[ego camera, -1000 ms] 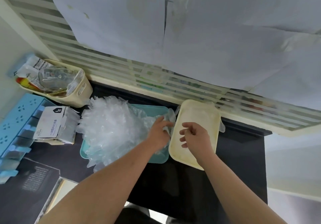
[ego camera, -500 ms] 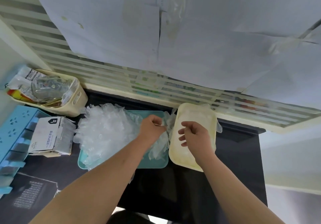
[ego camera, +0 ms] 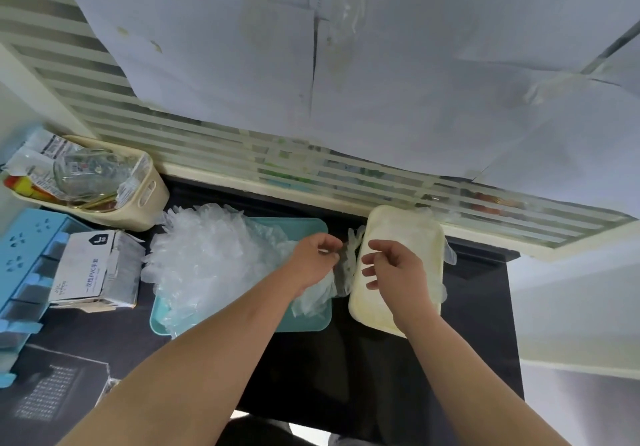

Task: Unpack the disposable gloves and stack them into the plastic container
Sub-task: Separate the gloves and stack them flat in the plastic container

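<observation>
Left hand: the left hand (ego camera: pixel 317 258) pinches one clear glove (ego camera: pixel 347 272) between thumb and fingertips.
Held glove: it hangs down crumpled in the gap between the teal tray (ego camera: pixel 311 322) and the plastic container (ego camera: pixel 367 310), touching the container's left rim.
Right hand: the right hand (ego camera: pixel 398 267) hovers over the container, just beside the held glove. Its fingers are loose and a little bent, and they are not closed around anything.
Plastic container: it is cream coloured with round corners, and it sits on the black table (ego camera: pixel 346 376), to the right of the tray and close to it. Thin clear gloves (ego camera: pixel 450 255) hang over its right edge. I cannot tell how many lie inside.
Glove pile: a big fluffy glove pile (ego camera: pixel 207 258) fills the left part of the teal tray and spills over its left and near edges.
Glove box: an open white glove box (ego camera: pixel 86 269) lies on its side, left of the pile.
Basket: a cream basket (ego camera: pixel 145 200) full of wrappers stands behind the box, by the wall.
Blue rack: a blue rack (ego camera: pixel 24 255) sits at the far left, touching the box.
Wall: big pale paper sheets (ego camera: pixel 381 65) hang above the table.
</observation>
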{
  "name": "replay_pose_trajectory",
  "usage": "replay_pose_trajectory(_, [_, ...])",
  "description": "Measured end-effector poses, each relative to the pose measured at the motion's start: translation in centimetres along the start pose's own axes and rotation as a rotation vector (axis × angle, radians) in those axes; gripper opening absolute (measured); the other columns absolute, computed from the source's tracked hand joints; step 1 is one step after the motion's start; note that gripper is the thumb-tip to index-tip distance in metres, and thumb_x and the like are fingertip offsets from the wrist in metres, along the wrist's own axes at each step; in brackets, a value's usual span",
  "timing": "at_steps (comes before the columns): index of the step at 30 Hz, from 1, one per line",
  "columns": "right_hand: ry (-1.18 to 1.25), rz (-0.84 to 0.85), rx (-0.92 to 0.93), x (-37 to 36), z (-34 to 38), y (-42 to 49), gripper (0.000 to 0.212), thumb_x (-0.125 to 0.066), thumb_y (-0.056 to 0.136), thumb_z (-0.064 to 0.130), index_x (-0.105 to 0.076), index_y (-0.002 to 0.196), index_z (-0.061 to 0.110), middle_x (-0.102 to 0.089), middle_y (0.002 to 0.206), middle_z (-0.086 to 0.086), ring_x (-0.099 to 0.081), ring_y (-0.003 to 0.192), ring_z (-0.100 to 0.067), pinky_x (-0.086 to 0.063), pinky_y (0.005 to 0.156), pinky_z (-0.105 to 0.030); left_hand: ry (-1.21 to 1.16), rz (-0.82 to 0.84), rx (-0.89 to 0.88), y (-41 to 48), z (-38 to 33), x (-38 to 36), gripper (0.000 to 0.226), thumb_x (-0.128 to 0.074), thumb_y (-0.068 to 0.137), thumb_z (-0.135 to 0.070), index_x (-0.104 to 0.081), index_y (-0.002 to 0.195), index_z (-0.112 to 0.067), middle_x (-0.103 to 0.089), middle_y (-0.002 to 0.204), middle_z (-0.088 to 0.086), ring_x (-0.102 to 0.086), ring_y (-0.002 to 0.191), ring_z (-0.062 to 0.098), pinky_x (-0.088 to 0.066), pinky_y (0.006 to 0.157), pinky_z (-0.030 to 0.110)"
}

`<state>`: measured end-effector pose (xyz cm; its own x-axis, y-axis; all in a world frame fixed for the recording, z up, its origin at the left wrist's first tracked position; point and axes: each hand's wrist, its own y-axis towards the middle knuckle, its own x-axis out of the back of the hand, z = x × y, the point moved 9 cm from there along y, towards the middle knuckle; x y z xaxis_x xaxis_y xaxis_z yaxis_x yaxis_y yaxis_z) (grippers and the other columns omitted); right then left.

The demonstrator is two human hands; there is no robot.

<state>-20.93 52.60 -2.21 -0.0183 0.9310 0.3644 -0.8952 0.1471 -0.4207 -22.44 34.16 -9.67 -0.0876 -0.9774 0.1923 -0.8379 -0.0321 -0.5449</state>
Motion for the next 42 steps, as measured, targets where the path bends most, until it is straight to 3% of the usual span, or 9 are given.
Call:
replay_pose_trajectory(6, [-0.174, 0.152, -0.056, -1.9, -2.0, -0.4, 0.032, -0.061, 0.102, 0.024, -0.063, 0.134, 0.029, -0.066, 0.126, 0.002, -0.064, 0.115, -0.021, -0.058, 0.102, -0.044, -0.115, 0.214, 0.140, -1.8, 2.6, -4.5, 0.047, -0.059, 0.098, 0.001, -0.062, 0.131, -0.033, -0.062, 0.126, -0.005, -0.065, 0.109, 0.015, -0.060, 0.079, 0.023])
replay_pose_trajectory(12, [-0.263, 0.263, -0.070, -2.5, -5.2, -2.0, 0.042, -0.067, 0.096, 0.014, -0.061, 0.128, 0.040, -0.068, 0.128, 0.006, -0.071, 0.106, -0.015, -0.063, 0.090, -0.036, -0.368, 0.207, 0.315, -2.3, 4.3, -7.1, 0.039, -0.058, 0.100, -0.004, -0.062, 0.134, -0.022, -0.067, 0.126, 0.006, -0.068, 0.113, 0.023, -0.063, 0.090, 0.035])
replay_pose_trajectory(17, [-0.213, 0.282, -0.052, -2.1, -5.3, -2.4, 0.046, -0.064, 0.091, 0.006, -0.062, 0.119, 0.043, -0.069, 0.129, 0.003, -0.072, 0.107, -0.018, -0.063, 0.085, -0.033, -0.306, 0.008, 0.321, -3.1, 4.7, -5.6, 0.020, -0.069, 0.096, -0.010, -0.077, 0.112, -0.020, -0.077, 0.104, 0.010, -0.072, 0.094, 0.022, -0.063, 0.086, 0.036])
replay_pose_trajectory(22, [-0.415, -0.012, 0.223, -0.5, -1.4, -3.4, 0.034, -0.064, 0.100, 0.019, -0.061, 0.132, 0.030, -0.054, 0.127, 0.008, -0.061, 0.104, -0.016, -0.049, 0.085, -0.028, -0.463, -0.013, 0.258, -5.5, 2.4, -1.3, 0.026, -0.061, 0.095, -0.003, -0.065, 0.115, -0.019, -0.068, 0.110, 0.011, -0.064, 0.092, 0.020, -0.057, 0.082, 0.032])
replay_pose_trajectory(25, [-0.262, -0.113, 0.275, 0.0, 1.4, -4.6, 0.026, -0.065, 0.102, 0.035, -0.061, 0.126, 0.025, -0.060, 0.116, 0.008, -0.063, 0.091, -0.011, -0.048, 0.075, -0.023, -0.665, 0.049, 0.245, -7.9, 0.5, 1.2, 0.015, -0.048, 0.098, 0.003, -0.060, 0.104, -0.004, -0.060, 0.096, 0.011, -0.063, 0.080, 0.016, -0.056, 0.068, 0.023])
replay_pose_trajectory(30, [0.232, 0.378, -0.136, -5.8, 1.0, -5.0, 0.083, -0.076, 0.075, 0.080, -0.068, 0.132, 0.021, -0.077, 0.122, 0.000, -0.072, 0.114, -0.021, -0.059, 0.102, -0.045, -0.934, 0.189, 0.051, -10.8, -2.5, 3.7, 0.021, -0.048, 0.104, 0.002, -0.063, 0.117, 0.008, -0.067, 0.090, 0.019, -0.075, 0.075, 0.012, -0.054, 0.052, 0.015])
replay_pose_trajectory(35, [0.481, 0.448, -0.088, -6.9, 3.4, -5.8, 0.034, -0.073, 0.099, 0.029, -0.075, 0.119, 0.001, -0.077, 0.117, -0.022, -0.073, 0.114, -0.040, -0.058, 0.099, -0.051, -0.896, 0.256, -0.011, -11.2, -2.2, 5.0, 0.033, -0.054, 0.103, -0.003, -0.061, 0.135, -0.002, -0.069, 0.116, 0.018, -0.065, 0.110, 0.029, -0.049, 0.107, 0.042])
replay_pose_trajectory(40, [0.381, 0.179, -0.032, -4.2, 4.4, -3.9, 0.015, -0.077, 0.095, 0.014, -0.073, 0.105, 0.003, -0.078, 0.104, -0.023, -0.076, 0.097, -0.038, -0.061, 0.095, -0.055, -0.995, -0.091, 0.127, -10.7, 2.4, 10.2, 0.049, -0.041, 0.089, 0.018, -0.062, 0.128, -0.005, -0.066, 0.087, 0.009, -0.062, 0.078, 0.022, -0.054, 0.074, 0.037])
replay_pose_trajectory(42, [0.206, 0.192, 0.055, -3.6, 5.9, -3.8, 0.016, -0.083, 0.089, 0.015, -0.073, 0.100, 0.008, -0.079, 0.098, -0.017, -0.077, 0.095, -0.036, -0.063, 0.092, -0.053, -0.904, -0.213, 0.101, -11.2, 2.7, 12.5, 0.038, -0.046, 0.096, 0.010, -0.064, 0.126, -0.005, -0.068, 0.096, 0.012, -0.065, 0.085, 0.024, -0.057, 0.079, 0.038])
